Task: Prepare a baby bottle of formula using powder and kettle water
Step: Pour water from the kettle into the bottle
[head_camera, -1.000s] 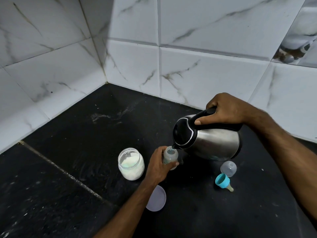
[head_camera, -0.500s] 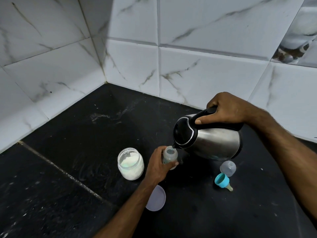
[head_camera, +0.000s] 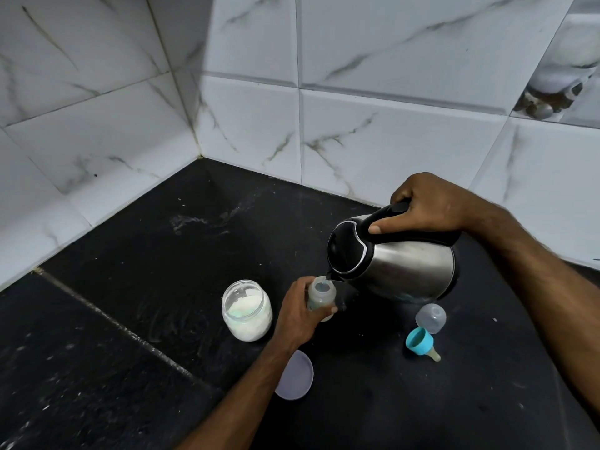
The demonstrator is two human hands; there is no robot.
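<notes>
With our right hand (head_camera: 428, 203) gripping the tilted kettle (head_camera: 396, 264) and our left hand (head_camera: 298, 316) wrapped around the baby bottle (head_camera: 320, 295) standing on the counter (head_camera: 162, 271), we risk hot water overshooting the narrow mouth and scalding our fingers.

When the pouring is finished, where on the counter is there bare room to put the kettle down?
Free: the black counter between the wall corner and the powder jar, and the near-right stretch below the teal nipple ring. Crowded: around the baby bottle, with jar, lid, clear cap and ring close together.
</notes>
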